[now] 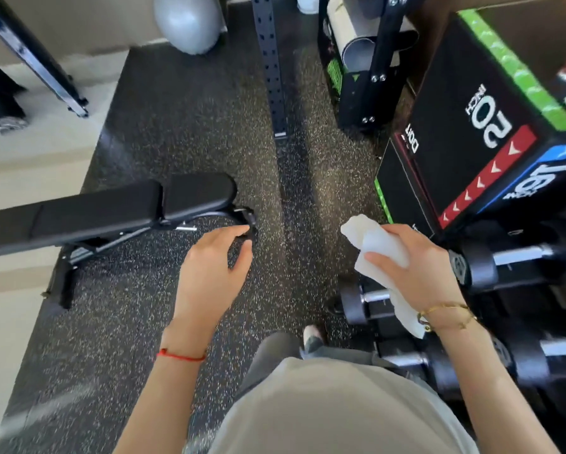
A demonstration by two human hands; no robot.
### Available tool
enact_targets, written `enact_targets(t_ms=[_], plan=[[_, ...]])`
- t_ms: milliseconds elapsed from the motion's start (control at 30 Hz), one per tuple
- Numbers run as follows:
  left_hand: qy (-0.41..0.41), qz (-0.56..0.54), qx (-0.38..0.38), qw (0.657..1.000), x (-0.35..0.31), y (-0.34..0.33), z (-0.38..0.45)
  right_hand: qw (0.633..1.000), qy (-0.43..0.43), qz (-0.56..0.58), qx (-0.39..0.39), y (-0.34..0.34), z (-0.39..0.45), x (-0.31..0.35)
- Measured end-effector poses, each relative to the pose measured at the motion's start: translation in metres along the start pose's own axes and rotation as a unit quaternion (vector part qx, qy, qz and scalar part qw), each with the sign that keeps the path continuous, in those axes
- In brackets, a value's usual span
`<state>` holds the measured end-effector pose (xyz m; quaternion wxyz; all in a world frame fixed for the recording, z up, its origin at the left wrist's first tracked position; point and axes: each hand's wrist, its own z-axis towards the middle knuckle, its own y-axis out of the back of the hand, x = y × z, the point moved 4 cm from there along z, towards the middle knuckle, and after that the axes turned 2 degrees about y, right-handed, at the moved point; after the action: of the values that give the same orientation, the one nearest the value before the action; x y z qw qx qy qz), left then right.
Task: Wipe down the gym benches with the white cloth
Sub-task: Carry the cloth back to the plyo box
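A black padded gym bench stands flat on the speckled rubber floor at the left, its seat end pointing right. My left hand hovers just beside the bench's front handle, fingers loosely curved with nothing in them; the fingertips are close to the handle, and I cannot tell whether they touch it. My right hand grips a crumpled white cloth, which sticks out above the fingers and hangs down past the wrist.
Stacked plyo boxes stand at the right, with dumbbells on a rack below them. A black perforated rack upright rises ahead. A grey exercise ball sits at the back. A metal frame leg crosses the upper left.
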<state>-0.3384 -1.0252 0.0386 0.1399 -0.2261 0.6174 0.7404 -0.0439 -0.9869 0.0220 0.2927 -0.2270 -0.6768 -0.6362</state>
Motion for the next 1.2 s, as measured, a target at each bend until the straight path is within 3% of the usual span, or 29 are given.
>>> enact_targets(t_ms=[433, 733, 967, 1200], plan=[[-0.078, -0.024, 0.075, 0.994, -0.027, -0.088, 0.298, 0.993, -0.091, -0.001, -0.072, 0.009, 0.239, -0.045], [-0.217, -0.008, 0.142, 0.966, -0.084, -0.149, 0.539, 0.973, -0.157, 0.007, -0.170, 0.040, 0.423, -0.054], [-0.310, -0.007, 0.201, 0.929, -0.145, -0.190, 0.649, 0.943, -0.229, 0.005, -0.240, 0.067, 0.487, -0.071], [-0.396, -0.032, 0.233, 0.887, -0.235, -0.268, 0.727, 0.906, -0.284, 0.000, -0.314, 0.118, 0.541, -0.129]])
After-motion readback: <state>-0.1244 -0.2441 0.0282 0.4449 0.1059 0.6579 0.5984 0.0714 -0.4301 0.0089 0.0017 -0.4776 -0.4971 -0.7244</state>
